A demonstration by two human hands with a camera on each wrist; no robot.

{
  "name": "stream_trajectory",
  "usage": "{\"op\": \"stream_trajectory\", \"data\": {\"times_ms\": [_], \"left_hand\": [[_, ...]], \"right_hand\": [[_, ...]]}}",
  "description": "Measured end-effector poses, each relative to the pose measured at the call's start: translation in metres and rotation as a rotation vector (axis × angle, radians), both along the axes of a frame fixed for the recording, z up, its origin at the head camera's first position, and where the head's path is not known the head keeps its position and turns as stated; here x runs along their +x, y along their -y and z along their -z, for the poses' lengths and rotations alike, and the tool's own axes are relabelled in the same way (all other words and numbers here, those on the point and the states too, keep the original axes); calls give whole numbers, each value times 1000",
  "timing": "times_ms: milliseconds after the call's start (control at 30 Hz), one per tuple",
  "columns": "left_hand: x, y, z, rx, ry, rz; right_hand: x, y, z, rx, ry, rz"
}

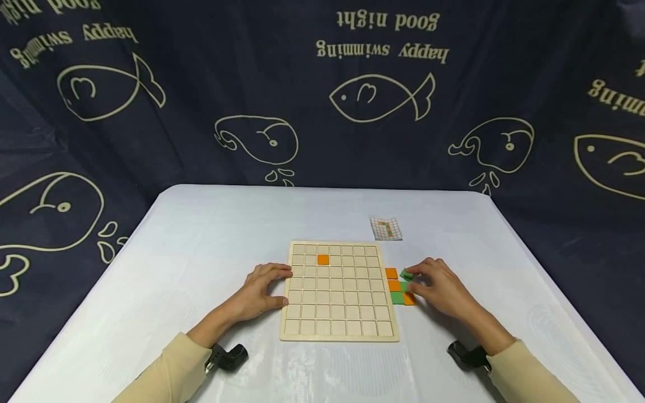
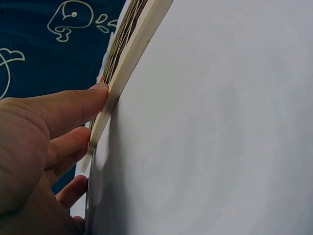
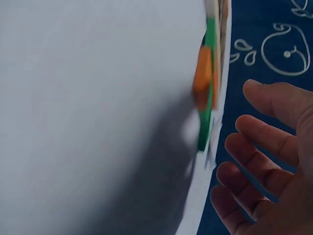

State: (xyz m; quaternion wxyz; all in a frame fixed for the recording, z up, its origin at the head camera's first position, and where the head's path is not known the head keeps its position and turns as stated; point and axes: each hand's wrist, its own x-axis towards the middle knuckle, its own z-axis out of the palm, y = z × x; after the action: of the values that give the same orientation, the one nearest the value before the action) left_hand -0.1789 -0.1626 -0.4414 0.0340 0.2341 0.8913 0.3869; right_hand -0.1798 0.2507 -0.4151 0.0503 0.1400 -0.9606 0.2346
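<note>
A pale wooden grid board (image 1: 339, 296) lies flat on the table, with one orange tile (image 1: 323, 259) in a square near its top left. My left hand (image 1: 259, 294) rests at the board's left edge; in the left wrist view its thumb (image 2: 93, 100) touches the side. Beside the right edge sits a cluster of green tiles (image 1: 397, 298) and orange tiles (image 1: 391, 273). Over that cluster is my right hand (image 1: 443, 288), index fingertip right at a skewed green tile (image 1: 406, 275). In the right wrist view, thumb and fingers are spread apart with nothing between them.
A small printed card (image 1: 386, 229) with a coloured grid pattern lies beyond the board's top right corner. White cloth covers the table (image 1: 242, 218). Behind it hangs a dark blue curtain (image 1: 302, 67) with fish drawings. Each wrist wears a black device (image 1: 229, 356).
</note>
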Motion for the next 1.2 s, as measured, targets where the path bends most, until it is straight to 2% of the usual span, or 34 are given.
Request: {"op": "stream_trajectory", "data": {"times_ms": [200,433,633,833,1200], "left_hand": [[0,0,-1,3,3,2],[0,0,0,1,7,4],[0,0,-1,8,9,8],[0,0,-1,2,8,7],[0,0,-1,-7,-1,-1]], "right_hand": [[-14,-12,5,18,16,-27],[-28,-18,6,32,100,-84],[-35,-17,6,60,127,-121],[-37,-18,5,86,148,-122],[-28,-26,5,74,107,-106]]}}
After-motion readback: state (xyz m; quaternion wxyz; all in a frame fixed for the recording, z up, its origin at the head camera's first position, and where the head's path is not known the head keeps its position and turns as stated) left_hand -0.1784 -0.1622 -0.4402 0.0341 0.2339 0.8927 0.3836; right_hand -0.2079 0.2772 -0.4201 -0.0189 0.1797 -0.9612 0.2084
